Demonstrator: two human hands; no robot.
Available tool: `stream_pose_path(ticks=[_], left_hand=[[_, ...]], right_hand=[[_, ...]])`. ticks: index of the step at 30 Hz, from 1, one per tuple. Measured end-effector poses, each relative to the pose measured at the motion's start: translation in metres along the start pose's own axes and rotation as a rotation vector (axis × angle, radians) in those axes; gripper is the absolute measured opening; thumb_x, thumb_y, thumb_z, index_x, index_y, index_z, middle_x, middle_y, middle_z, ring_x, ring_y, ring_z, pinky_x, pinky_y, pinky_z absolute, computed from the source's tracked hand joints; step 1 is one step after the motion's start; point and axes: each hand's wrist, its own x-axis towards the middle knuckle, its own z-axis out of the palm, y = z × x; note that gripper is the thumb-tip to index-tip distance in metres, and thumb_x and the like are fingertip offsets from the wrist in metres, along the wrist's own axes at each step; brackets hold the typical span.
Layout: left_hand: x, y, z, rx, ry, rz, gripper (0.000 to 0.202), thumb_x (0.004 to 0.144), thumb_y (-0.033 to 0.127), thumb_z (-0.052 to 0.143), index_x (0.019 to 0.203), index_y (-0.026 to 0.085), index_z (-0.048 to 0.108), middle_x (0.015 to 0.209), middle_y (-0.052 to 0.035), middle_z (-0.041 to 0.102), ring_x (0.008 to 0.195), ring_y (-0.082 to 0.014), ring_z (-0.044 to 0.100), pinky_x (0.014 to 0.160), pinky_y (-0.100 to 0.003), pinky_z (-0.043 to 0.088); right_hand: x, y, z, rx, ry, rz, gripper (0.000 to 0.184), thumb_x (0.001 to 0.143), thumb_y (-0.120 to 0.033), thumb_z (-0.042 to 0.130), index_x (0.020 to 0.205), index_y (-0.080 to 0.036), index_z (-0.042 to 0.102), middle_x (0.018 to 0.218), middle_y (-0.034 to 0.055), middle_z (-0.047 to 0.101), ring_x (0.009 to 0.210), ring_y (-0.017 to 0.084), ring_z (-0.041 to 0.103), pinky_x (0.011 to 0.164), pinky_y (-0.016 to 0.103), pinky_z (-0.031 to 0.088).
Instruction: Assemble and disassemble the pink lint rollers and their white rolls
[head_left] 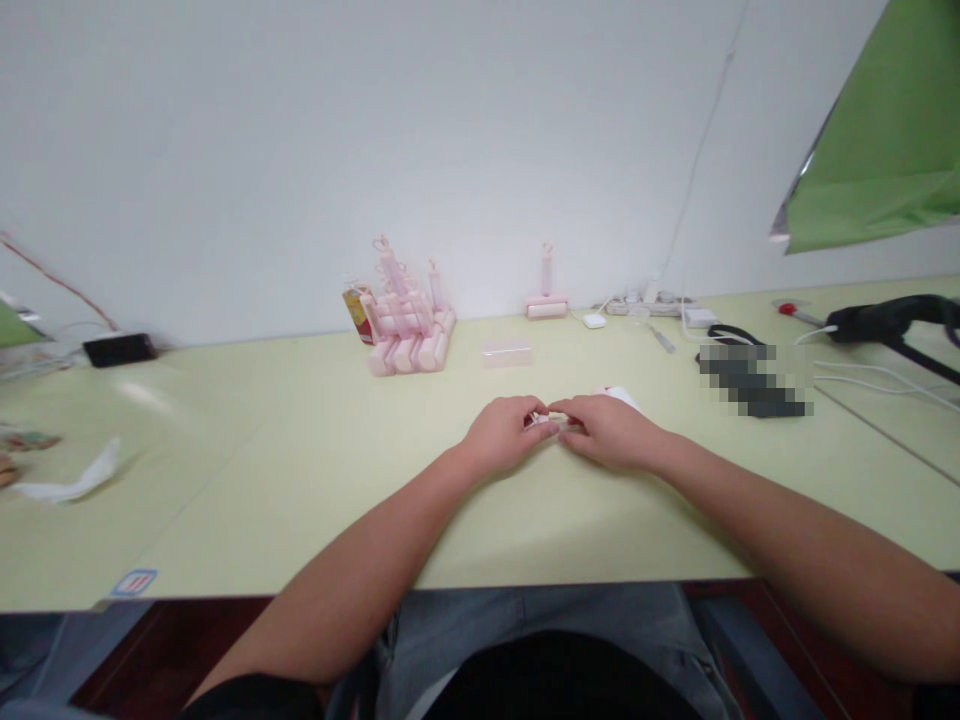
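My left hand (pixel 504 432) and my right hand (pixel 611 430) meet over the table, fingertips almost touching. Both are closed, thumbs and fingers pinching a small whitish, partly clear piece (pixel 556 424). Fingers cover most of it, so its exact kind cannot be made out. Just behind my right hand lies a white item (pixel 623 397) with a bit of pink, partly hidden. Farther back, a clear pinkish plastic cover (pixel 507 352) rests on the table.
Pink lint rollers (pixel 409 325) are piled against the wall beside a yellow-red packet (pixel 360 312). One more pink roller (pixel 547 300) stands right of them. A power strip (pixel 652 304), cables and a black strapped item (pixel 892 322) occupy the right; a phone (pixel 120 349) and crumpled tissue (pixel 75 482) lie left.
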Motion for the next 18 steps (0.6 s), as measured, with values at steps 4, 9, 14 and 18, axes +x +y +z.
stream_pose_path(ticks=[4,9,14,18], left_hand=[[0.0004,-0.0002,0.0008,-0.004,0.033,0.007,0.033,0.083,0.048,0.058,0.094,0.019,0.070,0.082,-0.0046,0.067,0.071,-0.0162,0.055,0.063,-0.026,0.037],[0.0004,-0.0034,0.0029,-0.085,0.022,-0.025,0.034,0.083,0.049,0.059,0.095,0.019,0.069,0.080,-0.0035,0.066,0.071,-0.0155,0.055,0.063,-0.025,0.037],[-0.0004,-0.0073,0.0041,-0.178,-0.014,-0.031,0.036,0.083,0.050,0.058,0.095,0.017,0.069,0.077,-0.0025,0.066,0.069,-0.0142,0.054,0.062,-0.025,0.037],[-0.0007,-0.0090,0.0051,-0.248,-0.069,-0.006,0.034,0.084,0.047,0.058,0.094,0.016,0.069,0.079,-0.0027,0.067,0.070,-0.0139,0.055,0.063,-0.024,0.038]], right_hand=[[0.0005,0.0020,0.0011,0.012,0.008,-0.005,0.043,0.088,-0.032,0.052,0.127,-0.018,0.059,0.100,0.0093,0.070,0.085,0.020,0.062,0.077,0.029,0.040],[0.0000,0.0027,0.0004,0.032,0.004,0.002,0.044,0.087,-0.032,0.053,0.129,-0.017,0.057,0.104,0.0098,0.070,0.086,0.020,0.062,0.078,0.029,0.040],[-0.0010,0.0008,-0.0011,0.041,0.000,-0.004,0.044,0.087,-0.031,0.053,0.128,-0.017,0.058,0.104,0.0098,0.070,0.086,0.020,0.062,0.078,0.029,0.040],[-0.0014,-0.0012,-0.0018,0.042,0.001,-0.020,0.042,0.087,-0.031,0.052,0.126,-0.018,0.060,0.100,0.0092,0.070,0.083,0.020,0.061,0.075,0.028,0.039]])
